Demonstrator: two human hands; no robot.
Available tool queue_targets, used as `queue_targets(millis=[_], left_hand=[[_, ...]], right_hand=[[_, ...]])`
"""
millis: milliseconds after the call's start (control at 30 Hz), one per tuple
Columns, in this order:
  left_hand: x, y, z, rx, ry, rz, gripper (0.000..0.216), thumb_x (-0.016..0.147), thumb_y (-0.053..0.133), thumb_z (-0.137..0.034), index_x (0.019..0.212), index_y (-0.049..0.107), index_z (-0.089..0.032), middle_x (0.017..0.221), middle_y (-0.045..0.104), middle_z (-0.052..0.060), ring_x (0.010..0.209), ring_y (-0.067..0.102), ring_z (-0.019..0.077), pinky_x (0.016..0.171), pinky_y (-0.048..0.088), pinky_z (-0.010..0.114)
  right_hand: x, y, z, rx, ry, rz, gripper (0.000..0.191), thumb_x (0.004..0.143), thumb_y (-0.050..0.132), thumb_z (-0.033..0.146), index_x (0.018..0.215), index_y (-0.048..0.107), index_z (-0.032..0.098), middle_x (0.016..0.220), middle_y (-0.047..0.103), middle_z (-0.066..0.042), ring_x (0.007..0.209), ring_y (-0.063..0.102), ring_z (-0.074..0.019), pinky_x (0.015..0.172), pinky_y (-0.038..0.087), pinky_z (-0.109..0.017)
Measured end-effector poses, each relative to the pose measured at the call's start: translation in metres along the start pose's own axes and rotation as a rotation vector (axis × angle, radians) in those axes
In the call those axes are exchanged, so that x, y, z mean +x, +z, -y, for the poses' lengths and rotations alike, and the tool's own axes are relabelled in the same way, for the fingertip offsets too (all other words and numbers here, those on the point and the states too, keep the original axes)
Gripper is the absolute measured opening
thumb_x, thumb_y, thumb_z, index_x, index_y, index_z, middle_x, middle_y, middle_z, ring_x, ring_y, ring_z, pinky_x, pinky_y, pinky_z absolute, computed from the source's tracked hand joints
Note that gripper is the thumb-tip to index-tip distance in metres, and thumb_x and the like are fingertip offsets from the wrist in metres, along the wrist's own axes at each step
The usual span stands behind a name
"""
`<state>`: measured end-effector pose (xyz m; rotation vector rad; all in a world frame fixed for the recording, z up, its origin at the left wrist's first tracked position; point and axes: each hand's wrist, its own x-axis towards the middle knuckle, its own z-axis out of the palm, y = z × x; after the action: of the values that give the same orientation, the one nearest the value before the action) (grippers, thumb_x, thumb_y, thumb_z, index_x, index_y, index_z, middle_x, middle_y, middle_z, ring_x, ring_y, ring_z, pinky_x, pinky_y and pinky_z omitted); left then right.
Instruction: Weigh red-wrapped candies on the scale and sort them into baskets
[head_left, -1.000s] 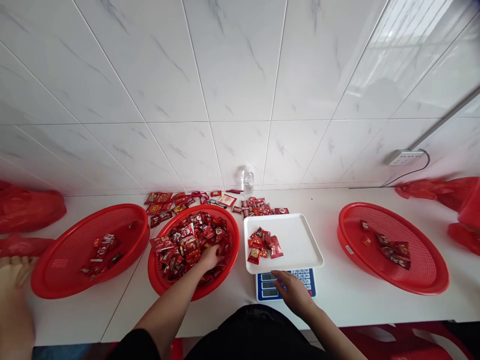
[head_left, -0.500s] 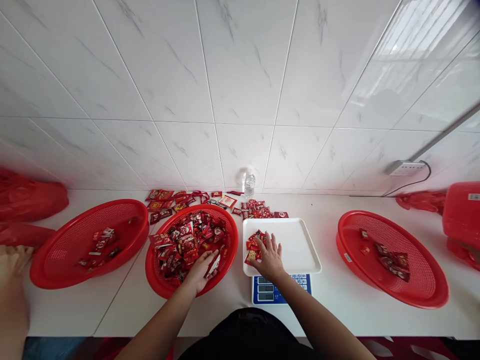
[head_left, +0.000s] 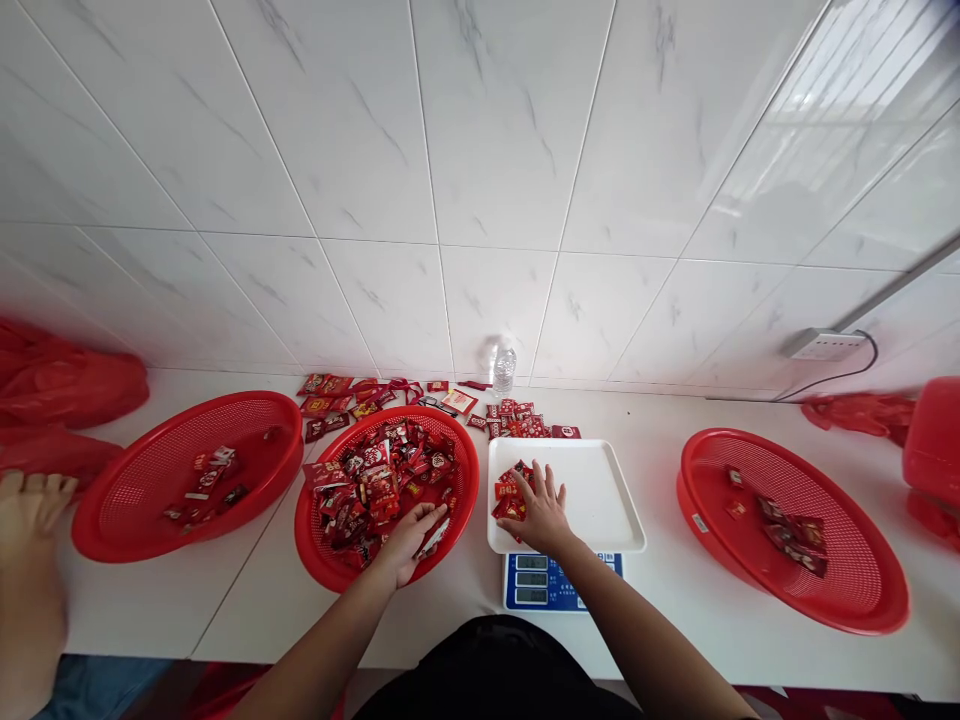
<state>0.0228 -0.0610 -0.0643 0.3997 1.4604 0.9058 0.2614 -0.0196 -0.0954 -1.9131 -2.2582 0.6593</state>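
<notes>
My left hand [head_left: 409, 545] is over the near right part of a red mesh basket [head_left: 471, 470], its fingers closed on a small packet [head_left: 433, 538] with a pale side showing. Under and beyond it lies a heap of red wrapped packets [head_left: 379, 490]. My right hand [head_left: 543, 510], fingers spread, reaches over the left side of a white weighing tray [head_left: 604, 495]. Its thumb side is against several red packets [head_left: 508, 492] lying there; my palm partly hides them. Below the tray is the blue panel of the scale [head_left: 536, 580].
Red baskets holding a few packets stand at left [head_left: 255, 410] and right [head_left: 862, 560]. Loose packets [head_left: 517, 420] and a clear bottle [head_left: 504, 372] lie near the wall. A power strip [head_left: 825, 344] is at right. Another person's hand [head_left: 30, 510] is at far left.
The view has shifted slightly. My left hand has moved a little right within the basket, still holding the packet. My right hand stays over the packets on the tray.
</notes>
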Motion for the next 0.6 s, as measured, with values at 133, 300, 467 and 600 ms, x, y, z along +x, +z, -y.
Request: queue_targets(millis=[133, 300, 467, 600], left_hand=[[-0.002, 0.001, -0.001, 0.011, -0.006, 0.011, 0.036, 0.059, 0.078, -0.04, 0.075, 0.05, -0.023, 0.062, 0.06, -0.005, 0.054, 0.058, 0.0116, 0.047, 0.043, 0.019], [0.003, -0.003, 0.002, -0.007, 0.005, 0.008, 0.036, 0.059, 0.078, -0.039, 0.076, 0.05, -0.023, 0.061, 0.059, -0.006, 0.051, 0.057, 0.0101, 0.044, 0.041, 0.018], [0.009, -0.004, 0.007, -0.051, 0.029, 0.016, 0.034, 0.06, 0.078, -0.036, 0.077, 0.051, -0.022, 0.063, 0.061, -0.004, 0.056, 0.061, 0.0126, 0.05, 0.047, 0.021], [0.01, -0.005, 0.011, -0.075, 0.053, 0.033, 0.032, 0.062, 0.078, -0.033, 0.078, 0.052, -0.021, 0.068, 0.064, -0.002, 0.062, 0.063, 0.0139, 0.057, 0.052, 0.025]], right_hand=[[0.012, 0.003, 0.007, -0.061, -0.044, 0.0, 0.082, 0.067, 0.051, 0.071, 0.138, 0.026, 0.038, 0.153, 0.008, -0.003, 0.138, -0.002, -0.0366, 0.103, 0.002, -0.061], [0.013, 0.009, 0.004, -0.116, -0.115, -0.09, 0.054, 0.082, 0.041, 0.059, 0.131, 0.04, 0.037, 0.149, 0.025, -0.001, 0.131, 0.022, -0.0312, 0.102, 0.018, -0.053], [0.01, 0.013, -0.004, 0.046, -0.152, -0.181, 0.039, 0.085, 0.046, 0.041, 0.123, 0.051, 0.031, 0.133, 0.046, -0.006, 0.112, 0.044, -0.0259, 0.095, 0.034, -0.042], [0.011, 0.011, -0.01, 0.183, -0.112, -0.194, 0.029, 0.084, 0.049, 0.034, 0.111, 0.059, 0.026, 0.117, 0.055, -0.007, 0.101, 0.053, -0.0215, 0.087, 0.04, -0.033]])
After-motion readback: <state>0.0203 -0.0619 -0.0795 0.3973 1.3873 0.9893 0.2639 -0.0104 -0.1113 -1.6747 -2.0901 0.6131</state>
